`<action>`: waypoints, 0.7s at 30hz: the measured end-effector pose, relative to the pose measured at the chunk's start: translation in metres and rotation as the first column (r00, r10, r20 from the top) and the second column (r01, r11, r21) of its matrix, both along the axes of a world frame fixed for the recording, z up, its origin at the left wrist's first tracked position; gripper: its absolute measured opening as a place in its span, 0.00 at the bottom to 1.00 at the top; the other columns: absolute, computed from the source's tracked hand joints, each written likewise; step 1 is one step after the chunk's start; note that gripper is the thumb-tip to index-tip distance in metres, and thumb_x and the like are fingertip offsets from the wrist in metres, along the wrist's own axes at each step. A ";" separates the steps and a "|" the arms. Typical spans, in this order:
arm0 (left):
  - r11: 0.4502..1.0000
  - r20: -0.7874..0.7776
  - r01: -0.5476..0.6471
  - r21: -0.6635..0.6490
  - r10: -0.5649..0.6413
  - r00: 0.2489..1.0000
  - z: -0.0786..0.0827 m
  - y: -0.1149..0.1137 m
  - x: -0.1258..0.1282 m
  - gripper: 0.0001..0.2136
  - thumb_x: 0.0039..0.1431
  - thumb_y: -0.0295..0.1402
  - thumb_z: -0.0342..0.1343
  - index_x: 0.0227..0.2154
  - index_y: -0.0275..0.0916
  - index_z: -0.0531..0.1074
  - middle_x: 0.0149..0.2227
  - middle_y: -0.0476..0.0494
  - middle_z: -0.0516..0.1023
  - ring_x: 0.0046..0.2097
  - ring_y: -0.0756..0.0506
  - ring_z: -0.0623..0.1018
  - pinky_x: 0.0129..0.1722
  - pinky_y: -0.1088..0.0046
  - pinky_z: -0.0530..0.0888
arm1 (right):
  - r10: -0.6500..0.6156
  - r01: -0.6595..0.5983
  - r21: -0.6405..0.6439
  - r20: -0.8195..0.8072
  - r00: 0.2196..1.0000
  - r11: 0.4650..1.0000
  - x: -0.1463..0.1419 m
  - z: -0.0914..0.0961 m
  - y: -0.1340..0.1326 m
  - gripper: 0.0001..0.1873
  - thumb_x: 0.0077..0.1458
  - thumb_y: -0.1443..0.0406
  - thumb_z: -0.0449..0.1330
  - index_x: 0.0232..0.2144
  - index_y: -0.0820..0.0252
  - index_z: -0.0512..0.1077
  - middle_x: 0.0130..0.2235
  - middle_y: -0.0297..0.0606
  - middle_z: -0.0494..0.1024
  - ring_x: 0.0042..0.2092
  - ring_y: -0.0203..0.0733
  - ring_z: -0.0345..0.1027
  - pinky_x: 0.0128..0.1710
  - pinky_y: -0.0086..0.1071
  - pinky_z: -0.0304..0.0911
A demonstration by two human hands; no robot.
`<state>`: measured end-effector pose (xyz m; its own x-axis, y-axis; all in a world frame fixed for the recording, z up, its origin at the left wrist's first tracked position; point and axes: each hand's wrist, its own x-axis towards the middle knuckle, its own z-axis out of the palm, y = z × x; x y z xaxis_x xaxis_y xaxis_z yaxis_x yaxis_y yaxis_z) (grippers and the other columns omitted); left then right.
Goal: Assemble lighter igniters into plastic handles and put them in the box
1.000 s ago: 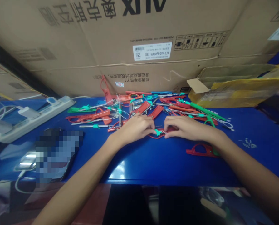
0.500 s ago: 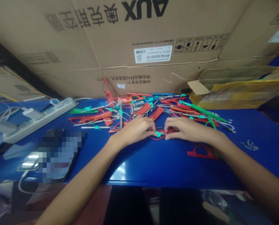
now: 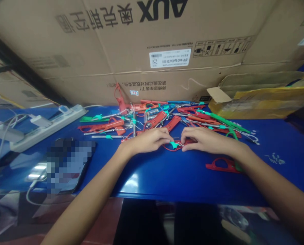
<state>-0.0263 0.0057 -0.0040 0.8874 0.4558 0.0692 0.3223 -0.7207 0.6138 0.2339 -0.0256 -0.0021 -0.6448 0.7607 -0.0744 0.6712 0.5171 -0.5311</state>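
Observation:
My left hand (image 3: pixel 155 139) is closed, thumb and fingertips pinching a small teal plastic piece (image 3: pixel 173 145). My right hand (image 3: pixel 204 140) is closed too, its fingertips gripping a red plastic casing with a looped end (image 3: pixel 168 148). Fine wires run between the teal piece and the casing, just above the blue tabletop; the fingers cover much of the casing. Behind both hands lies a pile of similar red casings (image 3: pixel 155 120), metal rods with teal fittings (image 3: pixel 108 136) and green casings (image 3: pixel 228 122). Below my right wrist rests another red looped casing (image 3: pixel 222 165).
A white power strip (image 3: pixel 50 127) with plugs and cables lies at the left, near a phone-like device (image 3: pixel 83 163) that is partly pixelated. A large cardboard box (image 3: pixel 96 54) stands at the back. An open carton with yellow tape (image 3: pixel 259 102) sits at the right.
The view has shifted slightly, so the scene sits a little farther right. Both hands keep their grip, and the teal piece appears slightly turned.

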 end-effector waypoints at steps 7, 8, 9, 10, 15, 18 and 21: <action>0.998 0.033 -0.017 -0.065 0.019 0.999 -0.003 0.004 -0.001 0.11 0.71 0.28 0.50 0.45 0.35 0.78 0.44 0.40 0.79 0.45 0.47 0.77 0.50 0.67 0.73 | 0.015 -0.015 0.001 -0.017 1.000 1.000 -0.001 0.000 0.000 0.18 0.60 0.47 0.62 0.36 0.55 0.75 0.42 0.38 0.78 0.42 0.46 0.71 0.41 0.37 0.60; 0.997 0.033 -0.027 -0.074 0.030 0.999 -0.002 0.004 -0.001 0.11 0.71 0.28 0.50 0.46 0.35 0.78 0.44 0.40 0.79 0.45 0.47 0.78 0.49 0.67 0.73 | 0.017 -0.017 0.004 -0.014 1.000 1.000 -0.001 0.000 0.000 0.18 0.60 0.47 0.62 0.36 0.55 0.75 0.42 0.38 0.78 0.42 0.46 0.71 0.41 0.37 0.60; 0.996 0.030 -0.039 -0.082 0.042 0.999 -0.002 0.004 -0.002 0.10 0.70 0.27 0.51 0.46 0.34 0.78 0.45 0.40 0.80 0.44 0.47 0.78 0.49 0.67 0.73 | 0.018 -0.018 0.008 -0.009 1.000 1.000 -0.001 0.000 0.000 0.18 0.61 0.48 0.62 0.36 0.55 0.75 0.42 0.38 0.78 0.42 0.46 0.71 0.41 0.37 0.60; 0.994 0.026 -0.052 -0.091 0.054 0.998 -0.001 0.004 -0.002 0.10 0.70 0.27 0.52 0.46 0.34 0.78 0.45 0.40 0.80 0.44 0.47 0.78 0.48 0.68 0.74 | 0.019 -0.019 0.011 -0.004 1.000 1.000 -0.001 0.000 0.000 0.17 0.61 0.48 0.62 0.36 0.55 0.75 0.42 0.38 0.78 0.42 0.46 0.71 0.41 0.37 0.60; 0.991 0.010 -0.068 -0.112 0.069 0.998 0.004 0.004 -0.004 0.08 0.67 0.25 0.55 0.44 0.36 0.78 0.43 0.42 0.81 0.43 0.47 0.79 0.47 0.68 0.74 | 0.029 -0.030 0.031 0.012 0.999 0.999 0.001 0.001 0.000 0.17 0.62 0.49 0.61 0.37 0.55 0.74 0.43 0.38 0.78 0.43 0.46 0.71 0.41 0.37 0.60; 0.993 0.017 -0.061 -0.097 0.063 0.998 0.003 0.004 -0.004 0.07 0.66 0.24 0.55 0.41 0.36 0.78 0.42 0.43 0.80 0.42 0.48 0.79 0.46 0.69 0.74 | 0.036 -0.039 0.096 0.033 0.999 0.995 0.000 0.003 -0.003 0.17 0.62 0.48 0.61 0.37 0.54 0.74 0.44 0.38 0.77 0.43 0.46 0.71 0.41 0.37 0.60; 0.993 0.013 -0.072 -0.094 0.074 0.997 0.002 0.005 -0.004 0.06 0.65 0.24 0.55 0.39 0.36 0.77 0.40 0.44 0.80 0.40 0.49 0.78 0.43 0.71 0.74 | 0.035 -0.041 0.199 0.038 0.999 0.979 -0.007 0.005 -0.008 0.17 0.62 0.48 0.61 0.43 0.52 0.74 0.48 0.39 0.75 0.45 0.47 0.71 0.40 0.36 0.61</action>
<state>-0.0302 0.0107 -0.0020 0.8505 0.5247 0.0378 0.3611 -0.6345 0.6834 0.2267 -0.0336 0.0033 -0.6733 0.7374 0.0538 0.6650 0.6357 -0.3920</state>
